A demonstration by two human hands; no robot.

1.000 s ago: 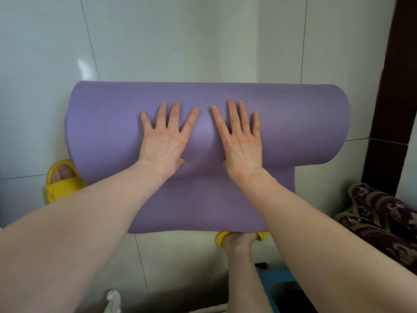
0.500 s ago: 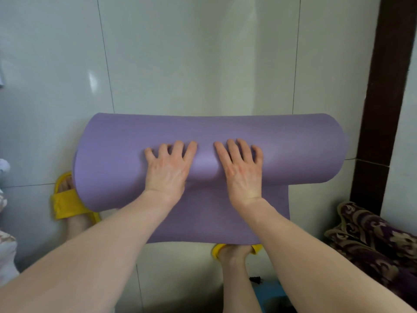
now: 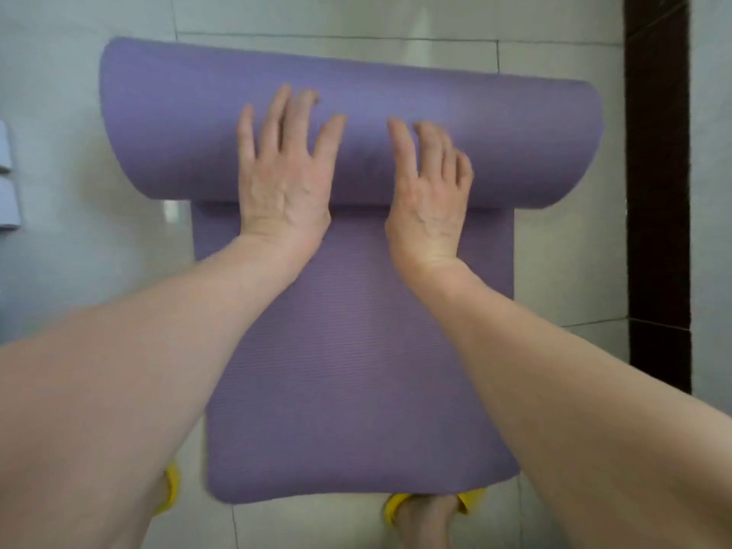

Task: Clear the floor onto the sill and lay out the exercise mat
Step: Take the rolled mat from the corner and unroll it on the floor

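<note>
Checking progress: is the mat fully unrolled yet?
No: the far end of the mat is a thick roll, with both hands pressing on it.

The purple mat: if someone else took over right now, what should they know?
Left hand: flat and open on the roll, gripping nothing.
Right hand: the same, beside it.
Purple mat: near part lies flat on the tiled floor, its edge by the yellow slippers; far part rolled up.
Done: unrolling begun.
Left: push the roll away until flat. The sill is out of view.
</note>
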